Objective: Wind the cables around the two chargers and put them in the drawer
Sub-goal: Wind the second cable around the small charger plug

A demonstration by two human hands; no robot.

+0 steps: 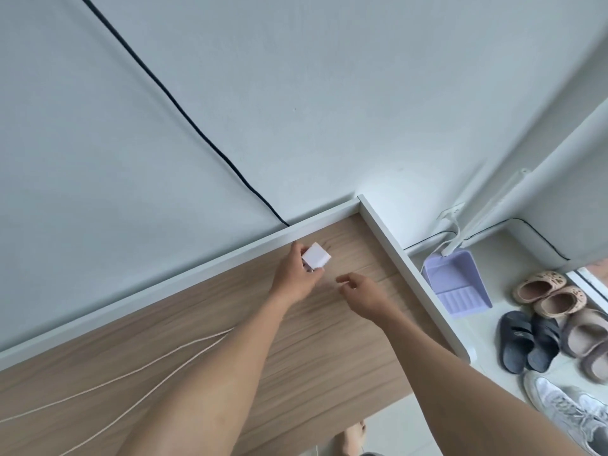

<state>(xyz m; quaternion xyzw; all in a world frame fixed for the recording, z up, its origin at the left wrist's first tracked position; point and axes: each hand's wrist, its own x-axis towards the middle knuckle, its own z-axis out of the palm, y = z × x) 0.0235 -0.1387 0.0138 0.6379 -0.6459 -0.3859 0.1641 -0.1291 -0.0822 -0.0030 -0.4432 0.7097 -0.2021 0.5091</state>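
Observation:
A white cube-shaped charger is held in my left hand, just above the wooden desk near its white back rim. My right hand hovers to the right of it, with thumb and forefinger pinched on a thin white cable that is hard to make out there. Two pale cable strands run across the desk from the lower left and pass under my left forearm. No second charger and no drawer are in view.
A white raised rim borders the desk at the back and right. A black cord runs down the wall behind. On the floor to the right lie a lilac dustpan and several shoes and slippers.

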